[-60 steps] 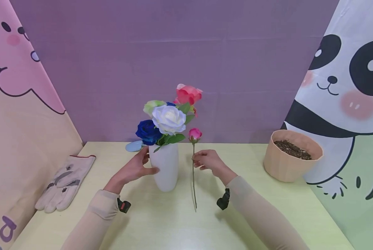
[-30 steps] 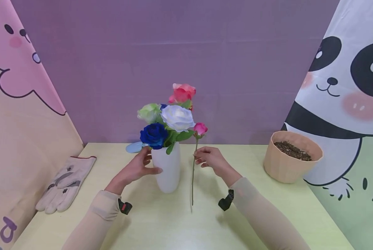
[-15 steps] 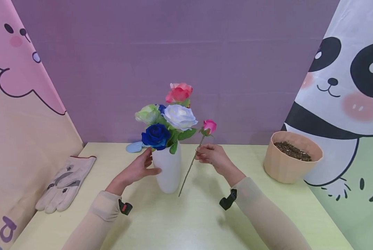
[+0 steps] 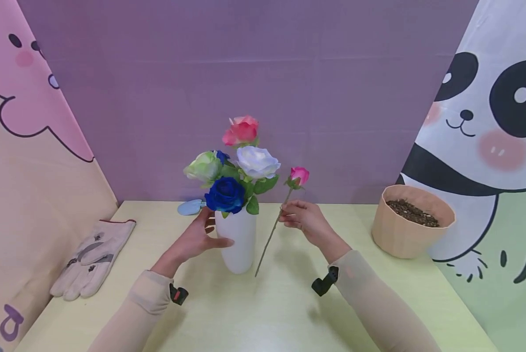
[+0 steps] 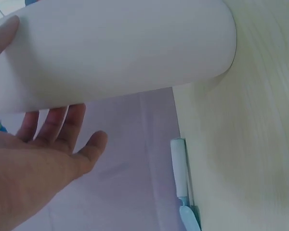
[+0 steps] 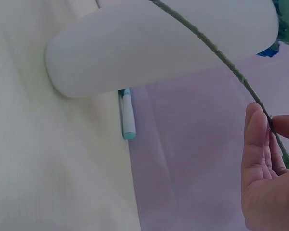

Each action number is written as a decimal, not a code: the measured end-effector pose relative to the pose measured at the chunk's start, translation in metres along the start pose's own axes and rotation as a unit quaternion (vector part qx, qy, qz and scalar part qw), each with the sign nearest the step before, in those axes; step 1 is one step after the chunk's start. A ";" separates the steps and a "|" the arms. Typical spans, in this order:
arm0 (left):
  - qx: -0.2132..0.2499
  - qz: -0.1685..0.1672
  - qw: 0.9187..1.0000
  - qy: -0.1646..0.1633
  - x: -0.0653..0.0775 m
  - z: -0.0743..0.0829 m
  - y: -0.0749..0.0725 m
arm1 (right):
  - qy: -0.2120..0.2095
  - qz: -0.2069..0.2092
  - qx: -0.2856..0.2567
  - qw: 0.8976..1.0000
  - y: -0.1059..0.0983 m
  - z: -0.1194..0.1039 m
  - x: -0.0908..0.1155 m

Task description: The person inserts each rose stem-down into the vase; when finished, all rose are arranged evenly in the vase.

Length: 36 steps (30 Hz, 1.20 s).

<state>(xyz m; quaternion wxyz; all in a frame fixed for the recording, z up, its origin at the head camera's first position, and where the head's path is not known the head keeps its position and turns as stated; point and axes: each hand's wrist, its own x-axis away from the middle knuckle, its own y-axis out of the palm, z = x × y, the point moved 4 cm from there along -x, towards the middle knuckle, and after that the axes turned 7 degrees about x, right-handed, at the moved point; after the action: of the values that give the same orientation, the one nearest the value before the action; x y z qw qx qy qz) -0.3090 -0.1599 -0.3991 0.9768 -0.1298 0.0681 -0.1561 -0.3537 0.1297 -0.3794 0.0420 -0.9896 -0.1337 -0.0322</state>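
My left hand [image 4: 197, 235] holds the white vase [image 4: 238, 244] from its left side, thumb across the front and fingers behind. In the vase stand a coral-red rose [image 4: 241, 130], a white rose [image 4: 258, 162], a pale green rose [image 4: 203, 166] and blue roses [image 4: 225, 194] with green leaves. To the right of the vase, my right hand [image 4: 307, 222] pinches the thin stem [image 6: 221, 57] of a pink rose [image 4: 299, 176] between thumb and fingers. The stem slants, bloom up and to the right, its lower end near the vase's base and apart from it in the head view.
A peach pot [image 4: 403, 234] of dark soil stands at the table's right. Grey-white gloves [image 4: 93, 259] lie at the left edge. Behind the vase lies a light blue trowel [image 4: 190, 207], its handle [image 5: 179, 168] showing in the left wrist view. A purple backdrop [image 4: 263, 73] rises behind.
The vase has turned in my left hand: the white and blue roses have shifted right, the coral-red one left. The pink rose has moved right and up, its stem tilting from upright to slanted.
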 end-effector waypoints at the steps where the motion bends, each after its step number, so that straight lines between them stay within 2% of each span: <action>1: -0.005 0.006 1.000 -0.001 0.001 0.000 0.001 | 0.001 0.003 -0.008 1.000 -0.001 -0.002 0.001; 5: -0.011 0.018 1.000 -0.002 0.003 0.003 0.004 | -0.001 0.017 -0.042 0.999 -0.005 -0.009 0.007; 14: -0.020 0.006 1.000 0.016 0.003 0.005 0.005 | -0.024 0.057 -0.127 0.990 -0.011 -0.028 0.024; 21: -0.008 -0.012 1.000 0.021 0.001 0.001 0.005 | -0.063 0.087 -0.206 0.973 -0.012 -0.046 0.037; 29: -0.010 -0.016 0.999 0.033 0.001 0.000 0.005 | -0.101 0.111 -0.260 0.954 -0.014 -0.059 0.047; 36: -0.011 -0.017 0.999 0.031 0.002 0.000 0.005 | -0.121 0.137 -0.294 0.938 -0.015 -0.065 0.051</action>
<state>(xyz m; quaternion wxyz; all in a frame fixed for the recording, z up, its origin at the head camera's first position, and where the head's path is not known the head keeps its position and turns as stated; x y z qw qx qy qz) -0.3060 -0.1556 -0.4004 0.9699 -0.1372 0.0978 -0.1760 -0.3124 0.1517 -0.3096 -0.2634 -0.9629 0.0149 0.0562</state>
